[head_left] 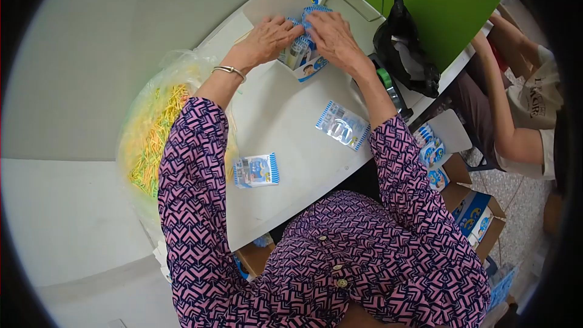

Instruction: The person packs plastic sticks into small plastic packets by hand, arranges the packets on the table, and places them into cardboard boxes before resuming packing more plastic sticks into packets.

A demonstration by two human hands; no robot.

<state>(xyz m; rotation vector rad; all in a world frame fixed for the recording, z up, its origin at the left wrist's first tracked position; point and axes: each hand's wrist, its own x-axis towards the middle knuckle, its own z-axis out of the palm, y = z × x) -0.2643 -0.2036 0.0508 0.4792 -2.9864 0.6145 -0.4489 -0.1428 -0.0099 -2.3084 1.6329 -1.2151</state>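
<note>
A small carton [311,70] filled with blue-and-white packets [297,51] stands at the far side of the table, its pale flap raised. My left hand [264,42], wearing a bracelet at the wrist, reaches over its left side with bent fingers on the packets. My right hand [334,36] comes from the right, fingers curled over a blue-and-white packet [316,10] at the carton's top. The fingertips are partly hidden among the packets. Closer to me, one flat packet [343,124] lies at the right and another packet [256,170] at the left.
A clear bag of yellow-green sticks [161,130] sits left beside the wall. Right are a black plastic bag [410,54], a green-rimmed round object [388,82] and a green partition [437,6]. Open cartons [473,206] stand lower right; another person [516,97] sits beyond.
</note>
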